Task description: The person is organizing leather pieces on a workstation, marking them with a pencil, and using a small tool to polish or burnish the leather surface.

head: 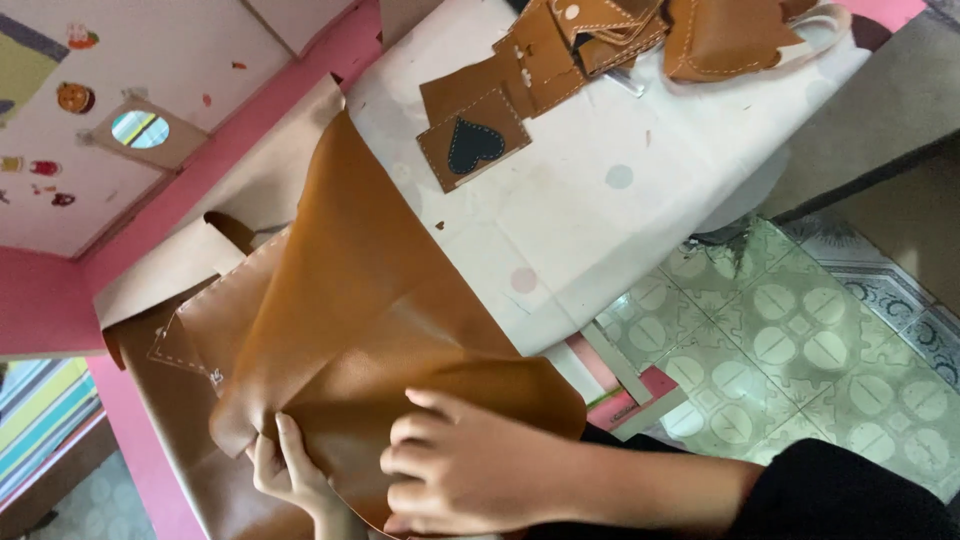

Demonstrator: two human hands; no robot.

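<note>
Head view: a large tan leather sheet (340, 300) lay draped over the near left of the white counter (620, 200). Right hand (470, 470) pressed its near edge, fingers curled together; left hand (290, 470) pinched the edge from beneath. Sheet judged soft, light, floppy; best gripped at edges. Stitched leather pieces (560, 50) lay far.

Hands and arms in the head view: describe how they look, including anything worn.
Both are bare, with no gloves, rings or watch visible. The right hand leads to a bare forearm that ends at a black sleeve. Of the left hand only the fingers and part of the wrist show.
</note>
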